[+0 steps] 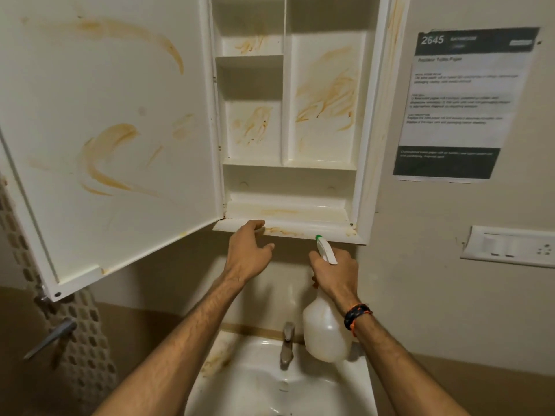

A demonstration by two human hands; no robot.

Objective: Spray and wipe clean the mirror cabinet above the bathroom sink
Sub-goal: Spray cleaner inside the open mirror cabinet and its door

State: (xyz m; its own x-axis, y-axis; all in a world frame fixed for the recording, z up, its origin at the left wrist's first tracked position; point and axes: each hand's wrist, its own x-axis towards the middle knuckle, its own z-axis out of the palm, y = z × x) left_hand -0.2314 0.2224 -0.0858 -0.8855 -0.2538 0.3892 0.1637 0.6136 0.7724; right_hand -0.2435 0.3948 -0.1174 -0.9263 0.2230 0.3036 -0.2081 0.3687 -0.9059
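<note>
Head view: both forearms reach up over the washbasin (240, 385). Right hand (338, 271) is curled round the neck of a translucent spray bottle (326, 334), its green-tipped nozzle aimed at the cabinet. Left hand (247, 250) rests relaxed fingers on the bottom ledge of the stained mirror cabinet (288, 115), whose door (105, 130) stands swung left.

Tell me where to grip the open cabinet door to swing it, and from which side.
Grip the cabinet door at its free lower left corner, from below. It hinges on its right edge beside the shelves, so that corner turns it most easily. The left hand looks nearest.
</note>
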